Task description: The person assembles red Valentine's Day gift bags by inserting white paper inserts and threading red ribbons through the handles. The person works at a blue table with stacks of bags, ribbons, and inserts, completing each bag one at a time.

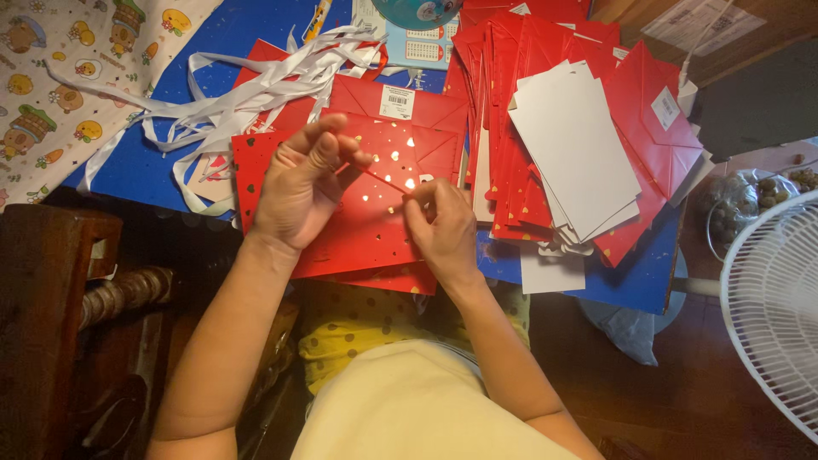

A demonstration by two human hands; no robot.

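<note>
Red envelope (375, 226): both hands (298, 192) (443, 230) pinch thin strip, prob. tape; white ribbons (247, 94), cards (575, 149) nearby.

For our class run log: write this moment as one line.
left hand: pinching thin red strip | right hand: pinching strip's other end | under hands: red envelope | right of hands: white cards

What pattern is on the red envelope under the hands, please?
Small gold hearts on the red envelope, head view.
</note>
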